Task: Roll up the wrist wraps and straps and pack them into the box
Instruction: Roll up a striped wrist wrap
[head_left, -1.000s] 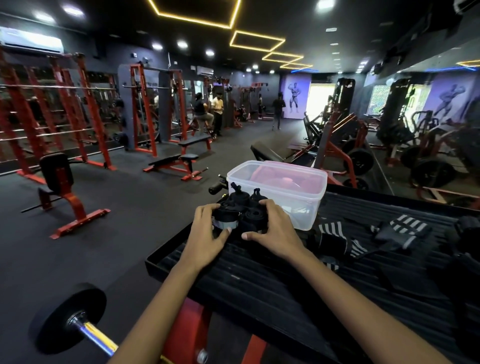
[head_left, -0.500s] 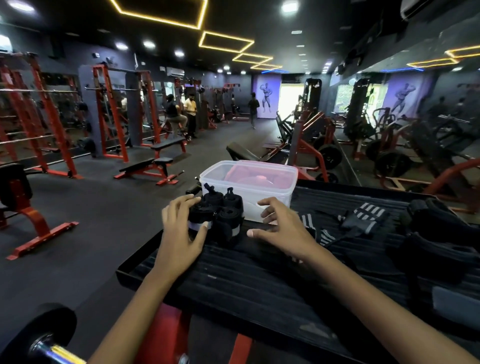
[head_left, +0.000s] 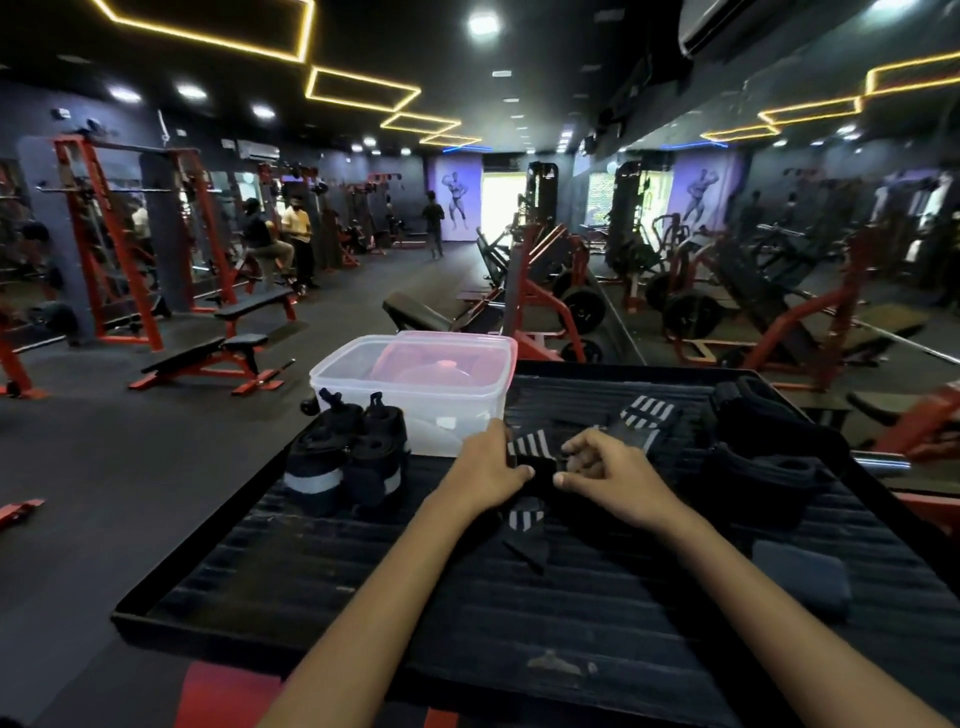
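A: Fingers first. Left hand (head_left: 488, 470): fingers curled over a black-and-white striped wrist wrap (head_left: 531, 457), thumb pressed to its near edge. Right hand (head_left: 605, 470): fingers bent, thumb and forefinger pinching the same wrap from the other side.

B: Where does the wrap lie?

A: On the black ribbed platform (head_left: 467, 597), just in front of the clear plastic box (head_left: 415, 384). A loose striped end (head_left: 524, 519) trails toward the camera below the hands.

B: Other items?

A: Rolled black wraps (head_left: 345, 457), standing in a cluster left of the hands, touching the box's near-left side. A second striped wrap (head_left: 647, 413) lies unrolled beyond the right hand. Black straps (head_left: 763, 452) are heaped at the right side of the platform.

B: The box?

A: Open at the top; something pink inside, not identifiable. It sits at the platform's far-left corner.
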